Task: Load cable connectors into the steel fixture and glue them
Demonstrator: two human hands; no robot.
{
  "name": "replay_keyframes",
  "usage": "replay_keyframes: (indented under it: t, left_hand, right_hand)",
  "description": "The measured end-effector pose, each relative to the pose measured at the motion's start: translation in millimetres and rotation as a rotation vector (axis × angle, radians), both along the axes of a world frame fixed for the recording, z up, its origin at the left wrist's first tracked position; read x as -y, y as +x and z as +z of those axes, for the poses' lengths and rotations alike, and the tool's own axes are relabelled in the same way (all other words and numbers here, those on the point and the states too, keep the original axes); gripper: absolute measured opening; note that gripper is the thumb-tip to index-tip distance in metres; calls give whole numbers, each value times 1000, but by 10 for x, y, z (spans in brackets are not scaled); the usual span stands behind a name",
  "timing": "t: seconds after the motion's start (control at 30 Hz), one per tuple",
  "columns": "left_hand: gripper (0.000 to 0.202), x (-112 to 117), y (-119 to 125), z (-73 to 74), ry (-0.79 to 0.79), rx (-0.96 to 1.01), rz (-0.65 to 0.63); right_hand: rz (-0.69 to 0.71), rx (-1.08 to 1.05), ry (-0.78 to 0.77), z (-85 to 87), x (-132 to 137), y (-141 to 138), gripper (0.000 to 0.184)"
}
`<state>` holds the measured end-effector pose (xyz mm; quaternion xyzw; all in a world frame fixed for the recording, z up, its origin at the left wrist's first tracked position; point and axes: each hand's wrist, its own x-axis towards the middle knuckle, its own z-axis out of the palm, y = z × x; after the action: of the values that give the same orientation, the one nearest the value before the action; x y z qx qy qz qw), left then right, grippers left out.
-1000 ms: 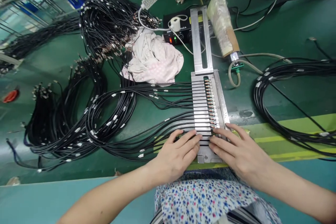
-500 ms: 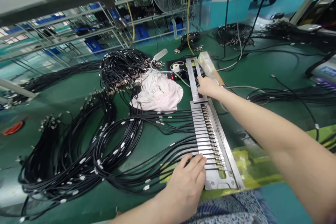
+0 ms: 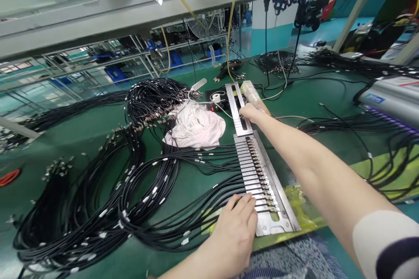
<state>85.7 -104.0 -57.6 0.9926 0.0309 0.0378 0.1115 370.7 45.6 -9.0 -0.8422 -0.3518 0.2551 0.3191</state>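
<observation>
My left hand (image 3: 233, 230) lies with its fingers stretched flat over the near left edge of a slotted metal fixture (image 3: 246, 173) and the black cables (image 3: 225, 182) entering it. The cables lie side by side in the fixture's grooves, their small metal connectors (image 3: 259, 170) lined up along its middle. At the fixture's far end, my right hand (image 3: 252, 112) is closed around the right side of a long metal plate (image 3: 233, 105) with open slots. The plate's near end meets the fixture's far edge. My right fingertips are partly hidden.
Large coils of black cable (image 3: 153, 192) cover the left of the green table (image 3: 196, 178). A pinkish cloth (image 3: 196, 128) and a black box (image 3: 212, 97) lie beyond the cables. A taped roll (image 3: 251, 92) stands beside the plate. Overhead runs a metal beam (image 3: 81, 19).
The view has tilted up and swung right, showing more of the beam and the grey machine at right. Both hands keep their places on the fixture and the plate.
</observation>
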Motion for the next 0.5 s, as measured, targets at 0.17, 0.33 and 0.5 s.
replay_keyframes:
  t: [0.17, 0.33, 0.5]
  left_hand:
    - [41, -348, 53, 124, -239, 96, 4]
    - [53, -653, 370, 276, -384, 558, 231]
    - [46, -537, 557, 289, -268, 412, -74]
  right_hand:
    - [238, 126, 179, 117, 484, 83, 24]
    - [608, 330, 296, -17, 1263, -24, 16]
    - [901, 555, 295, -335, 1651, -227, 14]
